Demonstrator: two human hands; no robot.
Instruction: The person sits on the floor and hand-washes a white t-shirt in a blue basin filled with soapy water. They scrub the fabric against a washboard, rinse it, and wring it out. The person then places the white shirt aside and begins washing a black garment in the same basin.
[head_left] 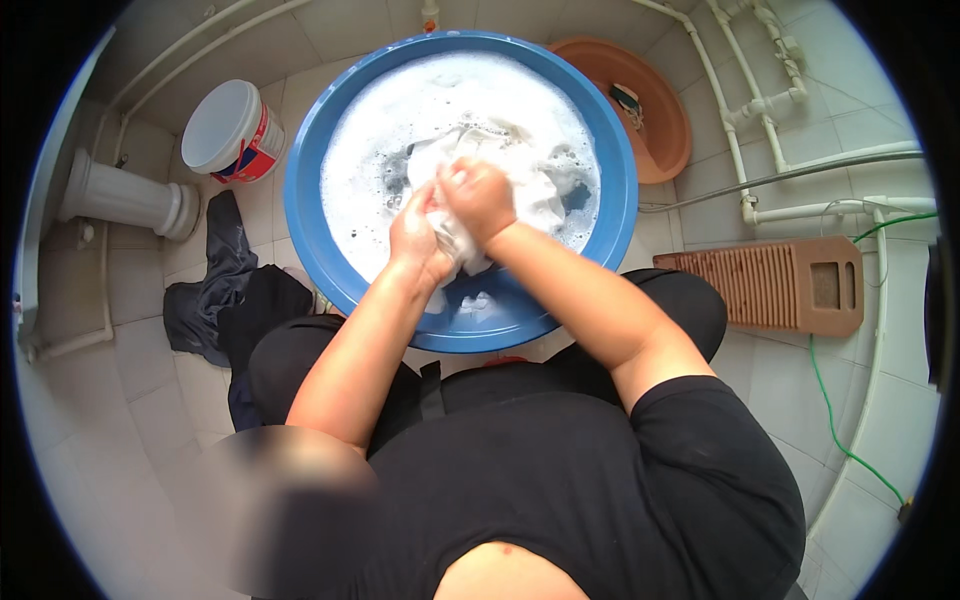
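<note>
We see the white cloth (535, 192) bunched in the sudsy blue washtub (304, 190), our left hand (416, 238) and right hand (479, 202) both clenched around its gathered near part. We expect it soft, slippery and heavy from soaking, so we'd best hold thick folds, not a thin edge.

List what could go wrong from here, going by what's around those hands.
The wet white cloth might slip from the left hand and right hand, splashing suds. Suds spread across much of the blue basin, so vigorous movement could slop some over its rim. Dark clothes lie on the floor left of the basin and could get wet from a spill.
</note>
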